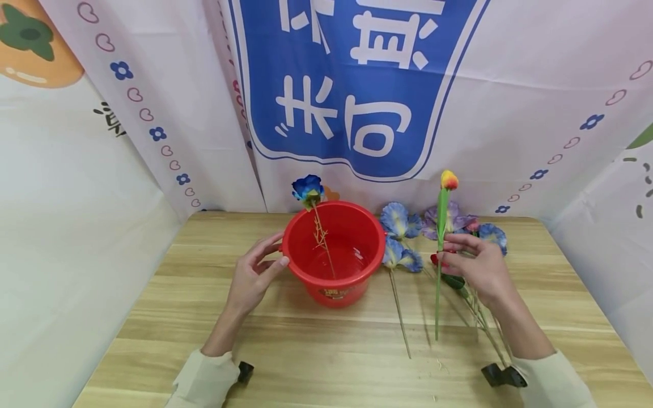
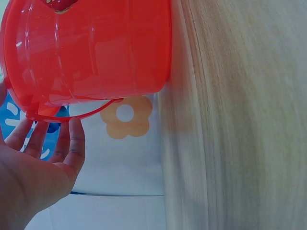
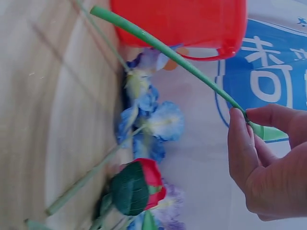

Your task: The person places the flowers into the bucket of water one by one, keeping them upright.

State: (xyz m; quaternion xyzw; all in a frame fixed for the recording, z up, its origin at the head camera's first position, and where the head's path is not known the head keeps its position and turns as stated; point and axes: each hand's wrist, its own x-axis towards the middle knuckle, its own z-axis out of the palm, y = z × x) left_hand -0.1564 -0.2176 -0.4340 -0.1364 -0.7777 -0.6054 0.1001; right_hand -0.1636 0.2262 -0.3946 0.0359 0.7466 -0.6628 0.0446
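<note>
A: What are the surface and room like?

B: A wood-grain table [image 1: 326, 357] spans the lower frame. Beyond it, a white cloth backdrop [image 1: 535, 124] rises to the top, with a blue panel [image 1: 425, 119] of white characters at upper centre and an orange persimmon print [image 1: 56, 62] at upper left.

A: And the hands?

B: They are apart. Left of centre, the left hand [image 1: 257, 272] grips the left rim of a red bucket [image 1: 357, 226], in which a blue rose [image 1: 308, 190] leans. Right of centre, the right hand [image 1: 482, 263] pinches a red-and-yellow tulip [image 1: 442, 218] by its stem.

A: Where is the tulip exactly?

B: Upright, bloom above the fingers, stem end below, right of the bucket. Blue irises [image 1: 395, 218] lie beside the bucket, between it and the right hand.
</note>
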